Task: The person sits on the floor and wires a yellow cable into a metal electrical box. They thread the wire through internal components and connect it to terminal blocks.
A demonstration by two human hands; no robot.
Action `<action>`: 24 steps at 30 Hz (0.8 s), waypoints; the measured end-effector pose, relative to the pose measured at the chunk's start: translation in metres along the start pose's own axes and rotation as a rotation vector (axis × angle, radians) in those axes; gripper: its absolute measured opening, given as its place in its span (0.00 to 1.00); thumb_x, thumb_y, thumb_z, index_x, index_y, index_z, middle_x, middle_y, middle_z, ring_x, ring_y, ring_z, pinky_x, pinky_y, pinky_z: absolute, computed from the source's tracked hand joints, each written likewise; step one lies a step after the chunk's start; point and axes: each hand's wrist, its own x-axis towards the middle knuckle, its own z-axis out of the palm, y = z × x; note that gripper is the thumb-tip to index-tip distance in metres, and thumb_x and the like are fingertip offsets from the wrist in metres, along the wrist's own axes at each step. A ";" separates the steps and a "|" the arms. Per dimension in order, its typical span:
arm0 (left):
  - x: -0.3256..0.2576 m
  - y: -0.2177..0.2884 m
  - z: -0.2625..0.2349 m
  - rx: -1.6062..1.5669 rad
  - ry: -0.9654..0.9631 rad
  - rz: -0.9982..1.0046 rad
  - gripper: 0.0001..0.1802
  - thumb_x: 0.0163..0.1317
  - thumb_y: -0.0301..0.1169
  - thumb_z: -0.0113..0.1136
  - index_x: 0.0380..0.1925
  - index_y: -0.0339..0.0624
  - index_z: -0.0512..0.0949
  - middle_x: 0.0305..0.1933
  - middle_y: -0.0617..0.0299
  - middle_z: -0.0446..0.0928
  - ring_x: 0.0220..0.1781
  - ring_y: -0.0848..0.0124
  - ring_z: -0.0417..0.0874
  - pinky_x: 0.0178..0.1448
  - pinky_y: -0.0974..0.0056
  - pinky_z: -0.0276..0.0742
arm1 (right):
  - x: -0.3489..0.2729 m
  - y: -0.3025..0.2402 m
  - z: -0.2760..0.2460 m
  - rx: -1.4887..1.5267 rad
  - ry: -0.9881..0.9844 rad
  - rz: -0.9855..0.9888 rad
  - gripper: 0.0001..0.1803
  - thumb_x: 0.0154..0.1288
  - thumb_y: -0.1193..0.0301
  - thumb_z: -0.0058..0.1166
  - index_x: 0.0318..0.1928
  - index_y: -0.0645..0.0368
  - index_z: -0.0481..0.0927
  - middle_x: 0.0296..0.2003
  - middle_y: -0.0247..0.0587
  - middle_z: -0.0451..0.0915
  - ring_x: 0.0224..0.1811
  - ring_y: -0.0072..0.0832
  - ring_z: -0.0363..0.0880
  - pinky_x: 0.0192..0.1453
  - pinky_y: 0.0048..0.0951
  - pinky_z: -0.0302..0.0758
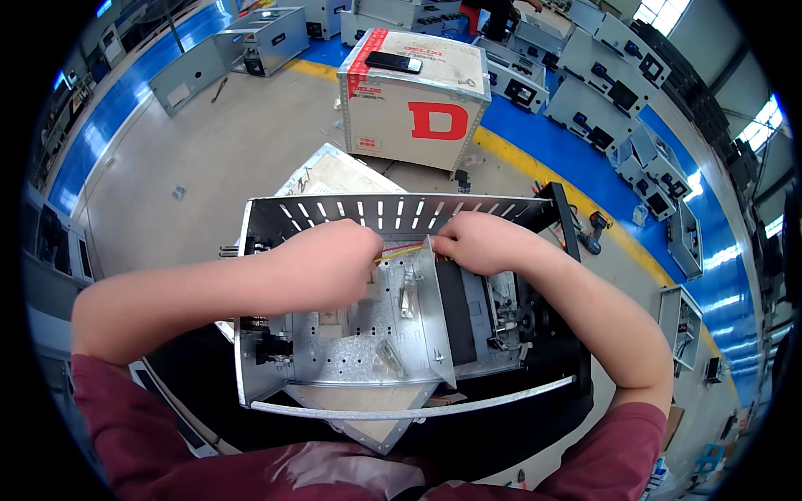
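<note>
In front of me lies an open metal chassis (401,411) with a slotted far wall and an upright metal divider (439,334). My left hand (342,260) is closed above the left compartment, its fingertips mostly hidden. A red and a yellow wire (401,252) stretch from it to the divider's far top edge. There, my right hand (476,242) is closed, fingers pinched where the wires reach the divider. Beneath my left hand a pale block (332,324) sits on the perforated base. Small clear bags of parts (408,296) lie near the divider.
Beyond the chassis stands a crate (384,125) with a black phone (393,63) on top. A cordless drill (591,234) rests on the floor at the right. Several grey metal cabinets (593,113) line the blue floor strip. A person (493,15) is at the far edge.
</note>
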 end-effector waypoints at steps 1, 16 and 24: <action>0.000 0.002 -0.001 -0.046 0.011 -0.028 0.13 0.82 0.28 0.64 0.54 0.31 0.92 0.41 0.46 0.95 0.46 0.48 0.98 0.56 0.48 0.92 | 0.000 0.000 0.000 -0.024 0.016 -0.011 0.32 0.94 0.45 0.54 0.49 0.61 0.98 0.41 0.57 0.95 0.46 0.55 0.95 0.59 0.53 0.89; 0.000 0.002 -0.006 -0.368 -0.100 -0.183 0.15 0.81 0.27 0.64 0.56 0.30 0.93 0.41 0.55 0.96 0.37 0.66 0.96 0.49 0.57 0.92 | 0.005 -0.002 0.000 0.018 -0.020 0.014 0.29 0.93 0.47 0.57 0.50 0.59 0.99 0.45 0.53 0.97 0.48 0.49 0.96 0.61 0.50 0.89; -0.003 0.010 -0.030 -0.255 -0.040 -0.243 0.17 0.77 0.25 0.62 0.56 0.28 0.93 0.42 0.40 0.95 0.46 0.53 0.98 0.58 0.48 0.94 | -0.001 -0.003 -0.010 0.235 0.011 0.010 0.19 0.90 0.60 0.58 0.56 0.60 0.98 0.44 0.42 0.97 0.48 0.33 0.96 0.58 0.39 0.89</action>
